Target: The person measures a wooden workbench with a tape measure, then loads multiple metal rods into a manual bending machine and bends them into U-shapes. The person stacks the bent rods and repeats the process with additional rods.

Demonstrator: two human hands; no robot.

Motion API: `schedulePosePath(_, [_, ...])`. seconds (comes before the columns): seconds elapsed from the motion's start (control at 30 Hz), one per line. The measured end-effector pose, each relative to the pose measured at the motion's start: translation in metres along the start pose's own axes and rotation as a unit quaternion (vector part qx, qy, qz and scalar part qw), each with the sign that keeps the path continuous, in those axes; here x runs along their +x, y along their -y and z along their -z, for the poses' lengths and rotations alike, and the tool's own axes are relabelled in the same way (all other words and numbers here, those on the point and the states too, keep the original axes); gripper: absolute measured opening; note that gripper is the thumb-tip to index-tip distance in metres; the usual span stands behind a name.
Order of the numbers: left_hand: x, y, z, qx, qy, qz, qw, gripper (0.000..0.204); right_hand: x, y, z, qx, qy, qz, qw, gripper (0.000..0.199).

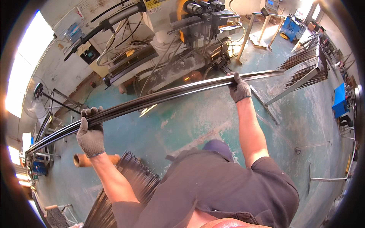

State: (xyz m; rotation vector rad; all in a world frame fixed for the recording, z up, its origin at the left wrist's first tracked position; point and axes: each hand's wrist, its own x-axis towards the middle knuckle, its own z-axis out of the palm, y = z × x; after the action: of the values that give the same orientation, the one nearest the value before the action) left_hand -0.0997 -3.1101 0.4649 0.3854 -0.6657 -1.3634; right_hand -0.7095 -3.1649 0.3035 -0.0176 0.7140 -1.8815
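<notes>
A bundle of long dark metal bars (pixel 163 95) stretches across the view, its left end lower and its right end higher. My left hand (pixel 90 131), in a grey knit glove, is closed around the bundle left of its middle, with the thumb on the near side. Farther right, my gloved right hand (pixel 239 88) grips the same bars, fingers wrapped over them. The bars are held out in front of me above the green floor. The bundle's right tip comes close to a metal rack (pixel 304 78). How many bars there are cannot be made out.
Ahead stands a machine (pixel 205 19) with black and yellow parts and a long bed. Bars rest on the rack at the right. Beside my left arm lie a stack of dark bars (pixel 133 174) and a brown tube (pixel 85 160). A blue box (pixel 340 100) is at far right.
</notes>
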Motion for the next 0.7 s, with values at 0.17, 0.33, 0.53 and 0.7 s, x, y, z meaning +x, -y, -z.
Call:
schedulePosePath(0.17, [0.091, 0.031, 0.031, 0.037, 0.013, -0.038, 0.999, 0.037, 0.129, 0.008, -0.081, -0.011, -0.075, 0.027, 0.997, 0.022])
schedulePosePath(0.33, [0.179, 0.065, 0.103, 0.113, -0.123, -0.072, 0.983, 0.038, 0.259, 0.023, -0.149, -0.079, -0.083, 0.07, 0.991, 0.014])
schedulePosePath(0.53, [0.278, 0.147, 0.122, 0.134, -0.303, -0.073, 0.941, 0.032, 0.429, 0.004, -0.212, -0.076, -0.009, 0.058, 0.995, 0.013])
schedulePosePath(0.7, [0.355, 0.211, 0.104, 0.089, -0.344, -0.041, 0.934, 0.035, 0.518, 0.013, -0.244, -0.133, -0.014, 0.04, 0.99, 0.016])
